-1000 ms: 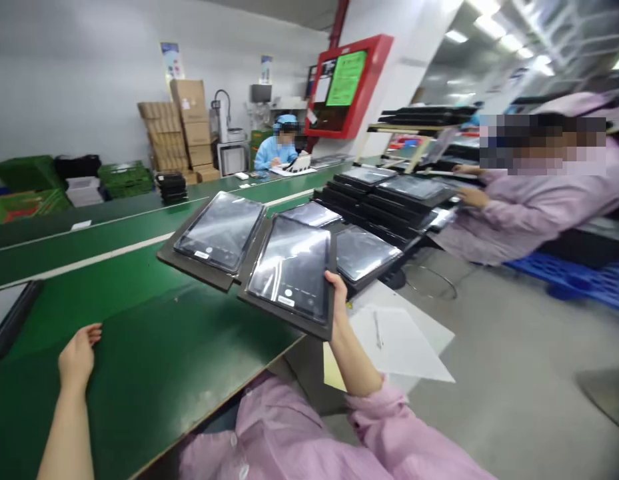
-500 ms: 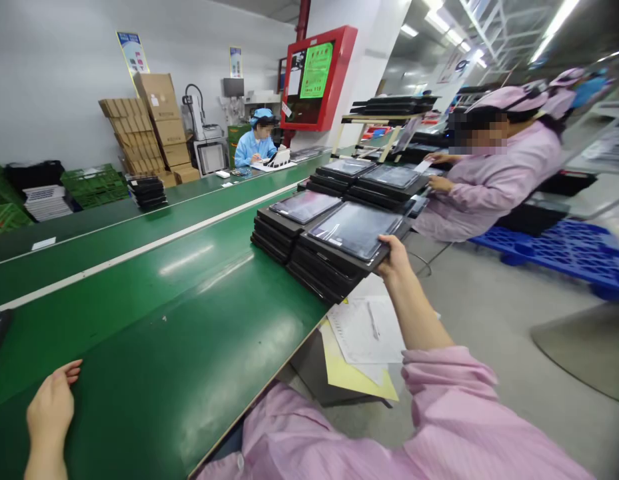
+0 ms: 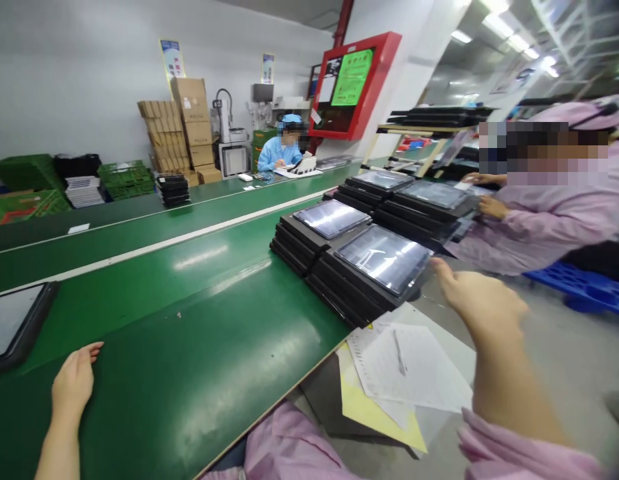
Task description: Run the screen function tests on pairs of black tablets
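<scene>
My right hand (image 3: pixel 482 303) is just beside the right edge of the front-right tablet (image 3: pixel 384 259), one digit stretched towards its corner. Its other fingers are mostly hidden behind the hand; nothing shows in its grasp. That tablet lies screen up on a stack of black trays (image 3: pixel 342 287). A second tablet (image 3: pixel 332 219) tops the neighbouring stack to the left. Over the green work surface (image 3: pixel 199 373), at the lower left, is my left hand (image 3: pixel 75 380), fingers loosely extended and holding nothing. Beyond it another tablet in a black tray (image 3: pixel 19 320) is cut off by the left edge.
Papers with a pen (image 3: pixel 402 353) lie below the table edge. More tablet stacks (image 3: pixel 429 197) stand behind, near a co-worker in pink (image 3: pixel 564 207). Another co-worker in blue (image 3: pixel 284 150) sits across the line. A blue pallet (image 3: pixel 584 283) is on the floor at right.
My right hand has come off the front-right stack and shifted right. The top tray it gripped now sits more squarely on the stack. The view has turned left, showing the left tablet.
</scene>
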A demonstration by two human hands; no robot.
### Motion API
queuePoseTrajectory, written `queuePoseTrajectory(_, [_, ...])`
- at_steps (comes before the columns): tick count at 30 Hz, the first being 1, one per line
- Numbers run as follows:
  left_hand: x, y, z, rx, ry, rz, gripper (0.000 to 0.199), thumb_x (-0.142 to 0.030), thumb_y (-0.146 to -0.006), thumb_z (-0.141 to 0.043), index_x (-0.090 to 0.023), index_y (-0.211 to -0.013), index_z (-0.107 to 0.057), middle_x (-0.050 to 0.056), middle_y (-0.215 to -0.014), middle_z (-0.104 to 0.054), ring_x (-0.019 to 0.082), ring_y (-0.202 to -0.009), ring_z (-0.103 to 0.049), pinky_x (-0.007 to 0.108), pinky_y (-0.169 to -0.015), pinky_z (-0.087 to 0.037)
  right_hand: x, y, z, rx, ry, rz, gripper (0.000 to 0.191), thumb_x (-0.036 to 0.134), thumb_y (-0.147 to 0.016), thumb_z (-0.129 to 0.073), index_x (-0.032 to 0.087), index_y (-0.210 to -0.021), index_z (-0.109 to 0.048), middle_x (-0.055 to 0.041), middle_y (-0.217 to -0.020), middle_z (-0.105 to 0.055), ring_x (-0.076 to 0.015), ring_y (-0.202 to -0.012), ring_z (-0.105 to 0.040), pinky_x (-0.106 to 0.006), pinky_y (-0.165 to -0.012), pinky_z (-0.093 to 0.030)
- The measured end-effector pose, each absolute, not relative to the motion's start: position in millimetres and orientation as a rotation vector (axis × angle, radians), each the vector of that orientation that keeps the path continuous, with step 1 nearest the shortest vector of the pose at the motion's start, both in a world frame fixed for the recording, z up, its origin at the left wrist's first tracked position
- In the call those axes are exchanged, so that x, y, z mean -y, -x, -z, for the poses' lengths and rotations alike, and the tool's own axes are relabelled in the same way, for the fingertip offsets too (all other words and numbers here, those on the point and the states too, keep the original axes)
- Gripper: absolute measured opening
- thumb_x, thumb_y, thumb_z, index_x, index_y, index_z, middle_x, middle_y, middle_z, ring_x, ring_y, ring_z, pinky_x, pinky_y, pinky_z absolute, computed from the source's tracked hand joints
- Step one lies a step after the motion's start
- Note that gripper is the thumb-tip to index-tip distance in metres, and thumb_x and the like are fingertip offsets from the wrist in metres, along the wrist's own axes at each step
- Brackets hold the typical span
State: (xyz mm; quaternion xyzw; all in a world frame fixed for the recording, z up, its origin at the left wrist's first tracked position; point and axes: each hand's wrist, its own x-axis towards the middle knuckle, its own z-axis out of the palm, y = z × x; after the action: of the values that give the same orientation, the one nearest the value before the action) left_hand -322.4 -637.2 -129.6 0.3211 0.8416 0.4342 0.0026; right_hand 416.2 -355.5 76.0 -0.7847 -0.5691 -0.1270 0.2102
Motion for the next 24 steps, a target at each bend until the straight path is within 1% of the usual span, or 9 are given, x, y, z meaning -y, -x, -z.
queuePoseTrajectory(3, [633, 296, 108, -2.430, -0.708, -1.637, 0.034, -0.050, -0.087, -0.045, -0.027, -0.081, -0.070, 0.000, -0.084, -0.069, 0.025, -0.082, -0.064, 0.050, -0.102, -0.046, 375, -349, -54, 1.684, 1.905, 0.328, 0.064, 0.060, -0.097, -0.022, 0.020, -0.064, -0.060, -0.0098, -0.054, -0.052, -0.0221, -0.050, -0.047, -0.032, -0.056, -0.030])
queuePoseTrajectory(5, [627, 281, 95, -1.982, -0.234, -2.110, 0.027, -0.040, -0.086, -0.054, -0.018, -0.084, -0.069, 0.006, -0.089, -0.069, 0.025, -0.097, -0.064, 0.046, -0.108, -0.041, 383, -284, -21, 2.050, 1.384, -0.023, 0.059, 0.059, -0.096, -0.021, 0.022, -0.063, -0.053, -0.0069, -0.054, -0.053, -0.0209, -0.053, -0.051, -0.030, -0.056, -0.033])
queuePoseTrajectory(9, [627, 291, 89, -1.686, 0.205, -2.511, 0.036, -0.036, -0.094, -0.044, -0.016, -0.119, -0.060, 0.013, -0.129, -0.062, 0.018, -0.124, -0.059, 0.033, -0.108, -0.042, 392, -149, 57, 2.636, 0.859, -0.445, 0.054, 0.060, -0.097, -0.027, 0.023, -0.061, -0.045, -0.0042, -0.056, -0.058, -0.0205, -0.053, -0.055, -0.028, -0.052, -0.031])
queuePoseTrajectory(12, [640, 316, 91, -1.385, 0.389, -2.640, 0.052, -0.040, -0.098, -0.031, -0.012, -0.138, -0.048, 0.020, -0.144, -0.050, 0.020, -0.134, -0.053, 0.035, -0.110, -0.041, 396, -67, 92, 2.868, 0.751, -0.598, 0.052, 0.051, -0.100, -0.024, 0.024, -0.066, -0.053, -0.0044, -0.063, -0.065, -0.0223, -0.060, -0.063, -0.028, -0.054, -0.036])
queuePoseTrajectory(15, [640, 335, 86, -1.133, 0.440, -2.706, 0.060, -0.045, -0.098, -0.026, -0.014, -0.148, -0.038, 0.020, -0.153, -0.040, 0.020, -0.142, -0.042, 0.040, -0.115, -0.035, 403, -17, 104, 2.967, 0.716, -0.410, 0.048, 0.045, -0.099, -0.027, 0.023, -0.072, -0.061, -0.0073, -0.077, -0.072, -0.0257, -0.073, -0.069, -0.029, -0.057, -0.039])
queuePoseTrajectory(17, [630, 345, 79, -1.003, 0.429, -2.731, 0.061, -0.048, -0.097, -0.027, -0.019, -0.149, -0.038, 0.016, -0.157, -0.037, 0.020, -0.147, -0.035, 0.046, -0.118, -0.029, 405, -3, 106, 2.977, 0.624, -0.314, 0.048, 0.046, -0.099, -0.028, 0.023, -0.075, -0.063, -0.0082, -0.083, -0.074, -0.0278, -0.079, -0.071, -0.030, -0.059, -0.042])
queuePoseTrajectory(19, [618, 356, 72, -0.896, 0.392, -2.747, 0.061, -0.050, -0.096, -0.027, -0.021, -0.146, -0.044, 0.015, -0.155, -0.040, 0.024, -0.147, -0.033, 0.053, -0.118, -0.025, 403, 0, 110, 2.957, 0.556, -0.385, 0.052, 0.051, -0.097, -0.026, 0.025, -0.077, -0.065, -0.0073, -0.086, -0.075, -0.0288, -0.083, -0.072, -0.032, -0.062, -0.046])
queuePoseTrajectory(22, [610, 374, 66, -0.791, 0.343, -2.776, 0.062, -0.053, -0.096, -0.025, -0.019, -0.140, -0.052, 0.018, -0.150, -0.046, 0.030, -0.142, -0.041, 0.058, -0.111, -0.035, 389, -5, 121, 2.905, 0.565, -0.561, 0.057, 0.062, -0.093, -0.026, 0.027, -0.077, -0.069, -0.0061, -0.095, -0.077, -0.0295, -0.088, -0.072, -0.032, -0.064, -0.052])
queuePoseTrajectory(24, [612, 385, 67, -0.768, 0.359, -2.772, 0.061, -0.052, -0.096, -0.027, -0.017, -0.139, -0.052, 0.020, -0.148, -0.048, 0.031, -0.137, -0.046, 0.055, -0.100, -0.045, 374, -6, 133, 2.902, 0.619, -0.629, 0.058, 0.068, -0.088, -0.030, 0.029, -0.084, -0.074, -0.0053, -0.100, -0.077, -0.0304, -0.090, -0.073, -0.033, -0.064, -0.055])
